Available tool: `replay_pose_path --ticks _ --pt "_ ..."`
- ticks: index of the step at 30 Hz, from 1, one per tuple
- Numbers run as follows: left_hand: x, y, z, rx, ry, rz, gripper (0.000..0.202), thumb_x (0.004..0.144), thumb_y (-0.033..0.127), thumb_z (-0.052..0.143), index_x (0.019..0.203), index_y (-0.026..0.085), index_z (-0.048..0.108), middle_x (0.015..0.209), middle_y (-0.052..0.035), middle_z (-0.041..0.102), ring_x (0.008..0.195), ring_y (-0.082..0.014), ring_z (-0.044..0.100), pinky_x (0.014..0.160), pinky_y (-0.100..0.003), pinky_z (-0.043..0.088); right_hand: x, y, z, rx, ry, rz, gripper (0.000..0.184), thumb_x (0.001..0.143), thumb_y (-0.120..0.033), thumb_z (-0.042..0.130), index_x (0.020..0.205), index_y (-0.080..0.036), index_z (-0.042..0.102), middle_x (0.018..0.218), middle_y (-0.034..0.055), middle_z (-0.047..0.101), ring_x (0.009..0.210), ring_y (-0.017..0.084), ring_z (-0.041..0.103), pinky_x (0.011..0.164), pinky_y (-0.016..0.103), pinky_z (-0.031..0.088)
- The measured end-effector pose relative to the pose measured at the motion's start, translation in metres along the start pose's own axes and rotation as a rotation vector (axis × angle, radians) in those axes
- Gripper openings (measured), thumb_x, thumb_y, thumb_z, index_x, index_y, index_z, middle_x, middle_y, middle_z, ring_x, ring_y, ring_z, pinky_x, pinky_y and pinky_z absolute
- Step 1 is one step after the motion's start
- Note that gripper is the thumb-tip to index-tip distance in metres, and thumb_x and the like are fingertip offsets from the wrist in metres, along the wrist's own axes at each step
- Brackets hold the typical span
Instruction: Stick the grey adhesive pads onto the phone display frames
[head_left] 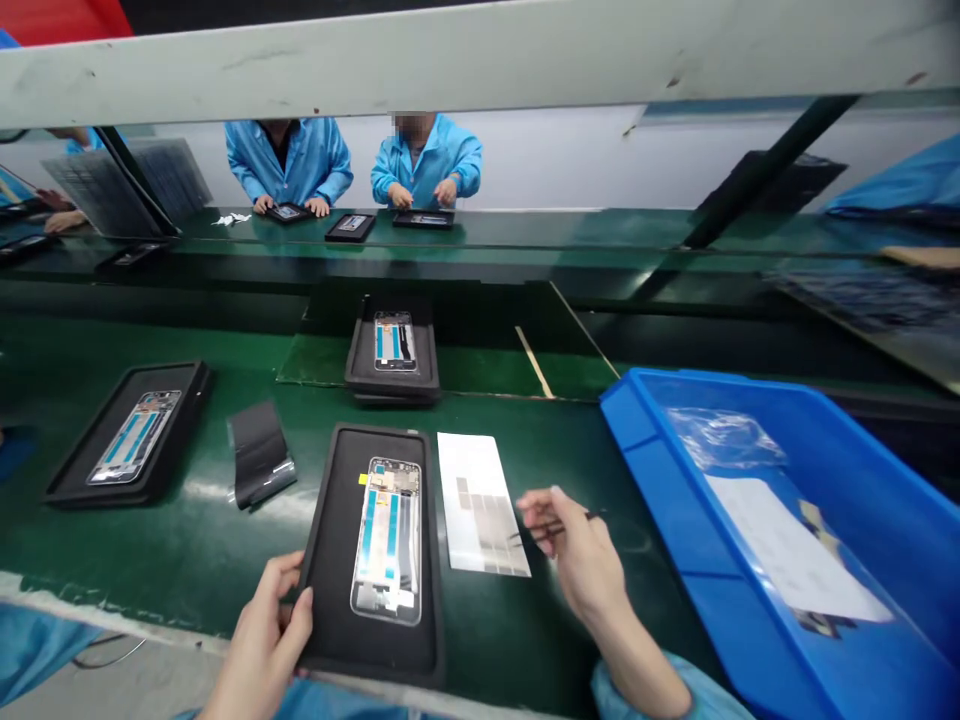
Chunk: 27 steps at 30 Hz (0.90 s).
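Note:
My left hand [274, 625] grips the left edge of a black foam tray [322, 580], thumb on its rim. Inside that tray lies a phone frame [388, 540] with blue strips and a small yellow tab at its upper left. My right hand [574, 545] is closed around dark tweezers [551, 530], their tips pointing left over a white sheet [465, 455]. Grey-beige rectangular stickers [487, 515] sit in rows on this sheet, just right of the tray. Whether the tweezer tips touch the sheet I cannot tell.
Another tray [67, 485] with a phone frame lies left, near a black film piece [259, 445]. Stacked trays [394, 385] stand behind. A blue bin [652, 500] holding papers and plastic is at right. Across the bench, co-workers [289, 165] in blue handle similar trays.

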<state>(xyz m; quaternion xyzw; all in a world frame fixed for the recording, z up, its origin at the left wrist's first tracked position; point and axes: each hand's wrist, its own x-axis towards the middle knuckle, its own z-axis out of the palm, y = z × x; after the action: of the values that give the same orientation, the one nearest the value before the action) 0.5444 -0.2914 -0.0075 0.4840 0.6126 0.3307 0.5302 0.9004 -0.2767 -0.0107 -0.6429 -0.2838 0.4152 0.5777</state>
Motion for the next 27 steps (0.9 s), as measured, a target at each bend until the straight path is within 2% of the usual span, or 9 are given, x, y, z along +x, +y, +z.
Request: replay_pose_path --ticks 2,5,7,9,11,14,19,23,27 --pt "0.008 -0.011 0.001 0.101 -0.027 -0.016 0.057 0.085 0.065 0.056 0.123 0.024 0.046 0.113 -0.0088 0.068 0.049 -0.0150 0.061 0.036 -0.027 0.047 0.012 -0.005 -0.002 0.068 -0.027 0.059 0.055 0.083 -0.066 0.061 0.062 -0.016 0.065 0.061 0.0031 0.055 0.046 0.010 0.041 0.043 0.024 0.028" --pt "0.023 -0.015 -0.004 0.446 -0.022 0.138 0.043 0.093 0.056 0.046 0.120 0.023 0.050 0.106 -0.0084 0.069 0.069 -0.0220 0.070 0.054 -0.033 0.058 0.022 -0.010 -0.002 0.169 -0.146 0.075 0.044 0.076 -0.057 0.076 0.066 -0.016 0.064 0.073 0.0028 0.059 0.058 0.012 0.053 0.054 0.025 0.043" --pt "0.030 -0.008 -0.009 0.750 0.066 0.338 0.038 0.096 0.048 0.042 0.120 0.020 0.054 0.108 -0.0104 0.066 0.085 -0.0249 0.071 0.070 -0.037 0.059 0.025 -0.009 -0.004 0.171 -0.198 0.069 0.035 0.067 -0.045 0.088 0.074 -0.017 0.067 0.080 0.0022 0.062 0.069 0.014 0.058 0.065 0.026 0.048" --pt "0.037 0.006 -0.012 0.971 0.145 0.508 0.040 0.097 0.046 0.043 0.123 0.018 0.055 0.114 -0.0127 0.063 0.095 -0.0267 0.069 0.076 -0.039 0.058 0.027 -0.004 -0.006 0.157 -0.210 0.045 0.033 0.063 -0.037 0.092 0.077 -0.017 0.069 0.080 0.0014 0.064 0.071 0.012 0.058 0.070 0.025 0.049" --pt "0.044 0.026 -0.007 1.063 0.115 0.629 0.040 0.096 0.044 0.046 0.125 0.018 0.055 0.116 -0.0125 0.061 0.098 -0.0262 0.067 0.079 -0.038 0.058 0.028 0.002 -0.008 0.185 -0.200 0.042 0.032 0.064 -0.037 0.092 0.078 -0.017 0.071 0.078 0.0014 0.066 0.070 0.012 0.059 0.071 0.026 0.049" --pt "0.056 0.064 0.018 1.094 -0.126 0.753 0.032 0.094 0.035 0.052 0.122 0.020 0.059 0.114 -0.0101 0.062 0.103 -0.0246 0.064 0.088 -0.038 0.055 0.030 0.009 -0.008 0.276 -0.180 0.072 0.034 0.065 -0.041 0.090 0.083 -0.017 0.073 0.083 0.0044 0.070 0.074 0.016 0.066 0.076 0.032 0.054" --pt "0.080 0.112 0.088 1.173 -0.437 0.895 0.026 0.088 0.027 0.060 0.112 0.018 0.063 0.116 -0.0106 0.061 0.107 -0.0276 0.059 0.095 -0.044 0.051 0.032 0.012 -0.007 0.323 -0.143 0.043 0.041 0.068 -0.041 0.088 0.097 -0.016 0.073 0.093 0.0108 0.075 0.078 0.021 0.072 0.078 0.039 0.059" --pt "0.107 0.116 0.127 1.160 -0.535 0.996 0.042 0.084 0.037 0.068 0.119 0.014 0.061 0.124 -0.0145 0.060 0.117 -0.0309 0.055 0.102 -0.045 0.047 0.032 0.013 -0.005 0.321 -0.078 0.034 0.039 0.067 -0.039 0.089 0.092 -0.017 0.068 0.089 0.0087 0.075 0.073 0.019 0.072 0.071 0.035 0.061" --pt "0.130 0.110 0.139 1.157 -0.524 1.063 0.059 0.082 0.042 0.071 0.130 0.011 0.055 0.139 -0.0180 0.054 0.131 -0.0347 0.046 0.111 -0.050 0.037 0.030 0.014 -0.006 0.201 -0.009 -0.042 0.039 0.066 -0.044 0.087 0.085 -0.018 0.065 0.084 0.0072 0.074 0.068 0.019 0.071 0.068 0.036 0.060"
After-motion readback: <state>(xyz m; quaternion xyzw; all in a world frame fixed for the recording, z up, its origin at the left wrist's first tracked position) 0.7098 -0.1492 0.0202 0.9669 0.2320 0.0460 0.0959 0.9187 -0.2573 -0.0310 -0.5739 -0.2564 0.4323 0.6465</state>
